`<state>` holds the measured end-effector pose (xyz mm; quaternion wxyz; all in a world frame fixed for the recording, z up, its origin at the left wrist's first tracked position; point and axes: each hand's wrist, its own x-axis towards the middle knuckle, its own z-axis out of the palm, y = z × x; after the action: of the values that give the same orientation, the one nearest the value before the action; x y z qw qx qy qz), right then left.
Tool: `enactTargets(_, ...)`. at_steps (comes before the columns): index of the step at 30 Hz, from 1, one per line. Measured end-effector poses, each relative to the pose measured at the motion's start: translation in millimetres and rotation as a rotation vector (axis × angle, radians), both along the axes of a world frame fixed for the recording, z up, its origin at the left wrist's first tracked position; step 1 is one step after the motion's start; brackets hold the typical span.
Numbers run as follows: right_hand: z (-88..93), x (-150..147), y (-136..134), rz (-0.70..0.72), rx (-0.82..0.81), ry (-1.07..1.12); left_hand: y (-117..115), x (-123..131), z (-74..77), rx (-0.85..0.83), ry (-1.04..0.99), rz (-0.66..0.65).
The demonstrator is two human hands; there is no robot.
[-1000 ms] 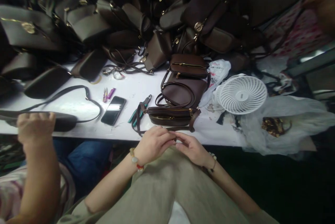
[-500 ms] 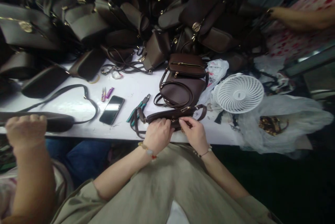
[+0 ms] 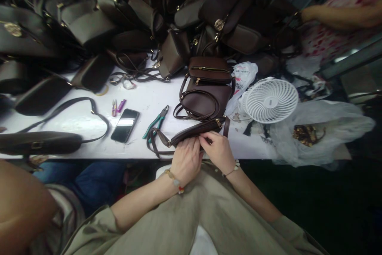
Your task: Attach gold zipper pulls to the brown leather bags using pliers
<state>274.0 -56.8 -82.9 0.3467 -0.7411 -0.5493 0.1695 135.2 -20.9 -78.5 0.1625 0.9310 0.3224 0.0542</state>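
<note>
A dark brown handbag (image 3: 193, 128) with a gold zip lies at the table's front edge, its strap looped to the left. My left hand (image 3: 187, 157) is closed over the near side of this bag, fingers curled down. Beside it, my right hand (image 3: 217, 148) pinches at the same near side, thumb and forefinger together; any small part between them is hidden. Just behind stands another brown handbag (image 3: 209, 88) with a coiled strap on it. Pliers with teal handles (image 3: 155, 121) rest on the table left of the bag I hold.
A phone (image 3: 125, 126), a purple lighter (image 3: 121, 106) and another bag (image 3: 38, 143) are on the left. To the right are a white fan (image 3: 270, 100) and a plastic bag (image 3: 343, 127) with gold-coloured pieces. Many bags are piled behind. A co-worker's arm (image 3: 334, 15) reaches in at upper right.
The held bag has tilted, its right end higher, and both my hands have shifted slightly with it. At left, the neighbour's hand has left the bag there. The view has moved slightly.
</note>
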Motion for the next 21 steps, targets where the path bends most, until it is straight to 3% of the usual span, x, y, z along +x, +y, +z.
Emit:
enactTargets(3, -18.0, -4.5, -11.6, -0.027, 0.238, 0.093, 3.9, -9.9, 5.9, -0.004, -0.103, -0.091)
enactTargets(6, -34.7, -8.9, -21.7, -0.054, 0.408, 0.053, 26.5, -31.2, 23.2, 0.013, -0.287, -0.159)
enactTargets(8, -40.6, -10.3, -24.1, -0.068, 0.455, 0.021, 57.0, -47.4, 29.7, 0.071, -0.357, -0.006)
enactTargets(9, -41.9, -10.5, -24.1, -0.077, 0.47, 0.009, 75.6, -54.5, 28.6, 0.109, -0.331, 0.137)
enactTargets(11, -42.3, -10.3, -22.9, -0.085, 0.49, -0.01, 112.8, -64.8, 16.9, 0.14, -0.126, 0.394)
enactTargets(12, -41.9, -10.1, -22.2, -0.082, 0.496, -0.015, 128.4, -67.7, 7.4, 0.083, 0.021, 0.446)
enactTargets(15, -41.0, -9.8, -20.9, -0.079, 0.499, -0.018, 154.4, -69.4, -23.7, -0.153, 0.328, 0.432)
enactTargets(18, -41.0, -10.4, -21.2, -0.087, 0.488, -0.019, 156.6, -67.3, -43.4, -0.226, 0.329, 0.452)
enactTargets(21, -40.9, -11.4, -22.1, -0.098, 0.471, 0.0, 157.1, -70.1, -46.7, -0.286, 0.227, 0.529)
